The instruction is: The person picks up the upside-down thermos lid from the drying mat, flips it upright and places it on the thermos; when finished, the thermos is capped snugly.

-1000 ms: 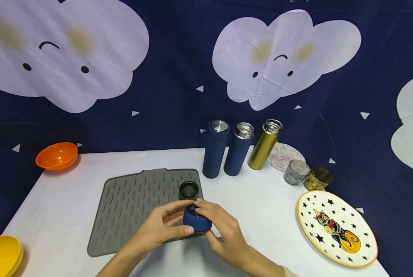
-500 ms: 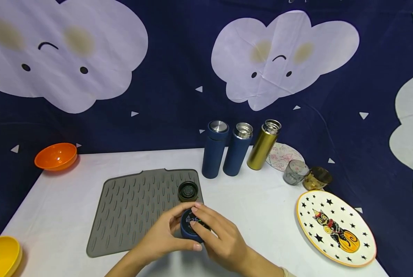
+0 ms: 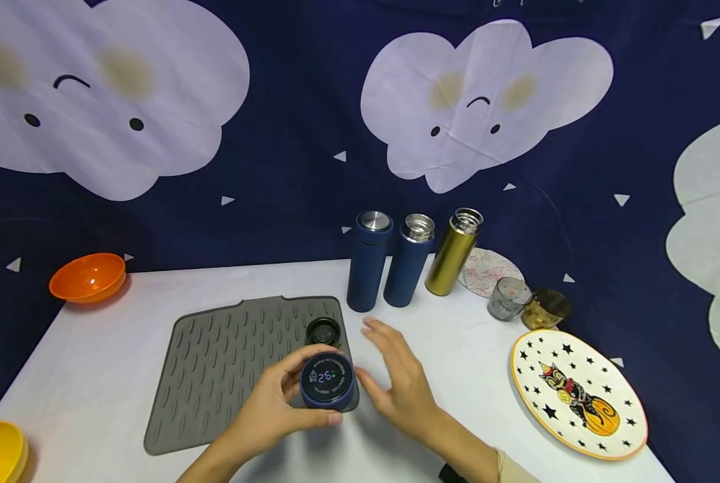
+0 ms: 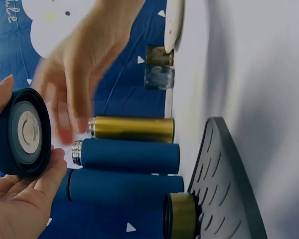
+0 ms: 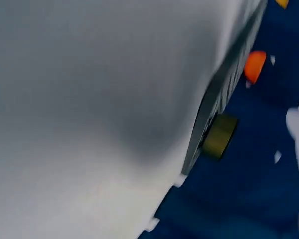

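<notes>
Here left hand [image 3: 275, 409] grips blue lid [image 3: 327, 380], display "25"; right hand [image 3: 396, 382] spread, free.

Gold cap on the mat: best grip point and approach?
Pinch the gold cap across its round side wall, coming from straight above. It stands flat on the grey mat with its open side up, so the wall is free all round. Come with the right hand, which is open; the left hand holds the blue cap just in front.
</notes>
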`<state>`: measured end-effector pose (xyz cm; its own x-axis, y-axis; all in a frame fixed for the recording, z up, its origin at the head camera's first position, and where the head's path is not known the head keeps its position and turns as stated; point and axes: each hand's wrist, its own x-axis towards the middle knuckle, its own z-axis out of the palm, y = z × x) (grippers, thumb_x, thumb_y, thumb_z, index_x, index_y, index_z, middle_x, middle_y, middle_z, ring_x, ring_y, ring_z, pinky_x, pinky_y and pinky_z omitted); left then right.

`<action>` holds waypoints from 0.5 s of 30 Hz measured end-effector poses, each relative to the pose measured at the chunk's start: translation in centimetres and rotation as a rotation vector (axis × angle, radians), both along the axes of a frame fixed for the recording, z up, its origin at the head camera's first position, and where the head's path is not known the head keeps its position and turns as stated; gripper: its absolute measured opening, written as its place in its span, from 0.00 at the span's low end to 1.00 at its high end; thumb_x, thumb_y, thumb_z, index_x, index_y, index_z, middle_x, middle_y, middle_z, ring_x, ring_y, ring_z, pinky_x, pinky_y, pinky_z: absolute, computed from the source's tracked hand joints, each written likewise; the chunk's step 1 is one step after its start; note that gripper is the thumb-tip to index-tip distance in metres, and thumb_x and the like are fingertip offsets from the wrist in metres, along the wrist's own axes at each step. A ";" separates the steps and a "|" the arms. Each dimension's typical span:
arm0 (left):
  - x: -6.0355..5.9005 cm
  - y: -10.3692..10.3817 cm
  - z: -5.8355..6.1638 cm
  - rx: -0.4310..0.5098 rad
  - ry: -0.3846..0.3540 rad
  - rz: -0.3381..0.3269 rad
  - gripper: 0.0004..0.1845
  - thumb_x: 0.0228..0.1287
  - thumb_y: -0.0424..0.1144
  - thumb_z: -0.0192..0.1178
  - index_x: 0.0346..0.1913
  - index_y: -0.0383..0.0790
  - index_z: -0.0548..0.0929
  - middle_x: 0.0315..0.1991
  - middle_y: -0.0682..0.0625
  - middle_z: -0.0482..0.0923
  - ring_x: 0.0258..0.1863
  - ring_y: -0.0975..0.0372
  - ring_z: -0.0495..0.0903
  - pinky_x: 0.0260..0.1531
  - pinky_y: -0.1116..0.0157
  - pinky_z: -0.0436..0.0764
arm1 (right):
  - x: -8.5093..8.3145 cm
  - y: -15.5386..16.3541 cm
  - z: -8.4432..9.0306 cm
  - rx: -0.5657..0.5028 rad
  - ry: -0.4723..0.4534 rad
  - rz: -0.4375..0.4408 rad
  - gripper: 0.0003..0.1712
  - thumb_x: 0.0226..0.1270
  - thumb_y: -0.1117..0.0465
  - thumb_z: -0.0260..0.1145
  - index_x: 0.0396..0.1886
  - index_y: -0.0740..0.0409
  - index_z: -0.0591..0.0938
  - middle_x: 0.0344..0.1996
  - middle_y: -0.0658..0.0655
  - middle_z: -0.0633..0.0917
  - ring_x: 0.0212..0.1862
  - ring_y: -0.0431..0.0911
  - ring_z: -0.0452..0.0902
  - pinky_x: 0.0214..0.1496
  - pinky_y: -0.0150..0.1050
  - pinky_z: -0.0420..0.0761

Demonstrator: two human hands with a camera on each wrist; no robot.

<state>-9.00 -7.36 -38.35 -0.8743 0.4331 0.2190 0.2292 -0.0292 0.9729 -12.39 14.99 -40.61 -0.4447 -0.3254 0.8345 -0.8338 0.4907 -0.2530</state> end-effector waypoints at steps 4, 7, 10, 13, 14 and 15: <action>0.0 -0.3 0.4 -0.022 -0.028 0.016 0.38 0.48 0.33 0.78 0.65 0.48 0.74 0.59 0.45 0.79 0.56 0.59 0.80 0.57 0.67 0.79 | -3.7 1.7 0.3 -0.237 -0.372 -0.211 0.38 0.54 0.66 0.77 0.64 0.67 0.71 0.61 0.65 0.77 0.63 0.55 0.74 0.61 0.47 0.79; 0.1 -0.3 0.5 -0.051 -0.068 0.030 0.39 0.47 0.34 0.79 0.64 0.52 0.74 0.60 0.48 0.78 0.57 0.60 0.79 0.58 0.69 0.78 | -7.1 2.9 0.4 -0.367 -0.519 -0.349 0.42 0.56 0.60 0.77 0.66 0.67 0.67 0.63 0.67 0.74 0.65 0.58 0.71 0.61 0.53 0.77; 0.2 -0.4 0.4 -0.070 -0.095 0.042 0.40 0.45 0.34 0.79 0.64 0.53 0.74 0.61 0.49 0.78 0.58 0.59 0.78 0.58 0.68 0.78 | -10.2 3.8 0.3 -0.440 -0.575 -0.429 0.48 0.57 0.54 0.77 0.70 0.66 0.62 0.66 0.69 0.69 0.68 0.62 0.67 0.67 0.55 0.71; 0.3 -0.5 0.3 -0.074 -0.101 0.051 0.40 0.45 0.34 0.79 0.64 0.54 0.75 0.62 0.50 0.77 0.59 0.60 0.78 0.58 0.68 0.78 | -12.7 4.3 0.0 -0.487 -0.614 -0.466 0.52 0.55 0.52 0.78 0.72 0.64 0.58 0.67 0.69 0.67 0.70 0.63 0.63 0.72 0.54 0.66; 0.3 -0.5 0.3 -0.074 -0.100 0.051 0.40 0.45 0.34 0.79 0.64 0.54 0.75 0.63 0.50 0.77 0.59 0.60 0.78 0.58 0.68 0.78 | -13.3 4.4 -0.1 -0.498 -0.634 -0.470 0.54 0.55 0.52 0.78 0.73 0.63 0.57 0.68 0.69 0.66 0.70 0.63 0.63 0.73 0.53 0.65; 0.3 -0.5 0.3 -0.075 -0.100 0.053 0.40 0.45 0.35 0.79 0.64 0.54 0.75 0.63 0.50 0.77 0.59 0.60 0.78 0.58 0.68 0.78 | -13.8 4.5 -0.2 -0.511 -0.652 -0.471 0.54 0.54 0.52 0.78 0.74 0.62 0.57 0.68 0.68 0.66 0.70 0.62 0.63 0.73 0.53 0.64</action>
<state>-8.66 -7.88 -38.08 -0.9124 0.3973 0.0982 0.1301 0.0540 0.9900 -26.24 19.52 -40.80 -0.8649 0.3415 0.3677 -0.1976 0.4418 -0.8751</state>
